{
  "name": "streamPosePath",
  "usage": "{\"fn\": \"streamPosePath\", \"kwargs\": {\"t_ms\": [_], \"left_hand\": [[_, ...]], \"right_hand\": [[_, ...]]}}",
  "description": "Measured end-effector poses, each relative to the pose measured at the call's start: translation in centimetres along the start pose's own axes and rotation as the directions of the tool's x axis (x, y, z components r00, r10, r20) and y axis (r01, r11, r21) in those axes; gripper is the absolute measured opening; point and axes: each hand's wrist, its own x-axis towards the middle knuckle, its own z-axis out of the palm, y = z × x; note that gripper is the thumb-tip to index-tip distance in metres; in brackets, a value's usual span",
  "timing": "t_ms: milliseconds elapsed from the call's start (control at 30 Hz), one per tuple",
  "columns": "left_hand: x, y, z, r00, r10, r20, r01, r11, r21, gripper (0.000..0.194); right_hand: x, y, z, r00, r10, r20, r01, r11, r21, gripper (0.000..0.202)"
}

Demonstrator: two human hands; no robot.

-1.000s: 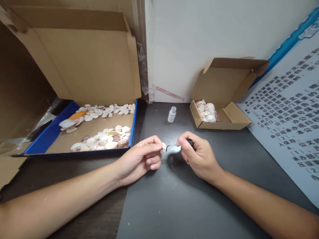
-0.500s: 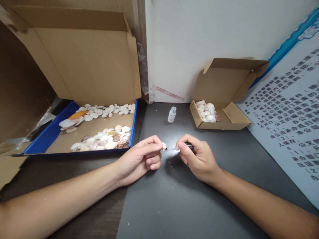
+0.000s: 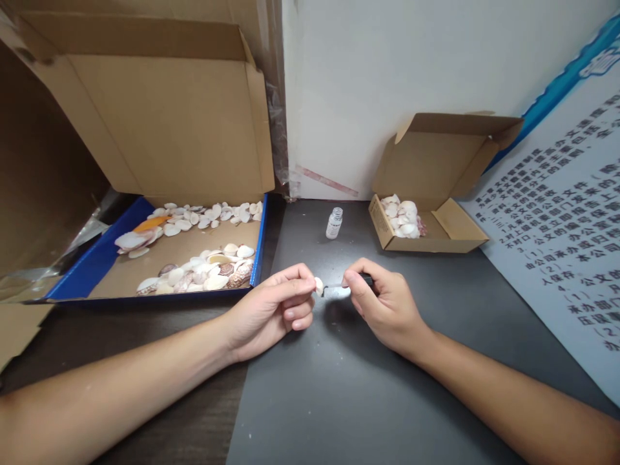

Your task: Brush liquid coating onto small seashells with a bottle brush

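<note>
One small shell (image 3: 319, 287): pinched in the closed grip of the left hand (image 3: 278, 310), above the table (image 3: 290, 407); partly hidden by the fingers.
Applicator (image 3: 336, 286): held by its black handle (image 3: 367, 279) in the closed grip of the right hand (image 3: 387, 303); its dark tip (image 3: 323, 291) is aimed at the shell's right edge; whether contact is made cannot be told.
Step at the shell: judged to be dabbing with the tip.
Next stroke: a firm pinch and light guidance seem called for; the fingers could be smeared by a slip.
Bottle (image 3: 333, 224): stood uncapped on the far part of the table.
Blue-sided box (image 3: 99, 258): placed at the left; loose shells (image 3: 213, 282) are spread inside.
Cardboard box (image 3: 436, 245): set at far right; white shells (image 3: 404, 215) are piled at its left.
</note>
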Motion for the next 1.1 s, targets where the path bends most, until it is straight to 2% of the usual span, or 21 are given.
{"fn": "streamPosePath", "kwargs": {"t_ms": [133,233,500,933,1100], "left_hand": [[-0.01,-0.07,-0.12,1.000,0.001,0.006,-0.001,1.000,0.006,0.019],[0.03,-0.14,-0.23,1.000,0.009,0.003,-0.009,1.000,0.009,0.018],[0.03,-0.25,-0.21,1.000,0.022,-0.011,-0.022,1.000,0.007,0.018],[0.00,-0.28,-0.16,0.999,0.038,-0.024,-0.038,0.999,0.009,0.019],[0.09,-0.33,-0.20,0.998,0.051,-0.031,-0.051,0.999,0.004,0.019]], "right_hand": [[-0.17,0.24,0.00,0.999,0.022,-0.038,-0.019,0.997,0.081,0.030],[-0.35,0.31,-0.09,0.999,-0.041,-0.034,0.044,0.994,0.095,0.027],[-0.08,-0.40,-0.15,0.988,-0.152,-0.021,0.151,0.986,-0.065,0.023],[0.07,-0.65,-0.08,0.989,-0.137,-0.062,0.125,0.980,-0.156,0.021],[0.08,-0.60,-0.14,0.989,-0.137,-0.055,0.129,0.983,-0.130,0.020]]}}
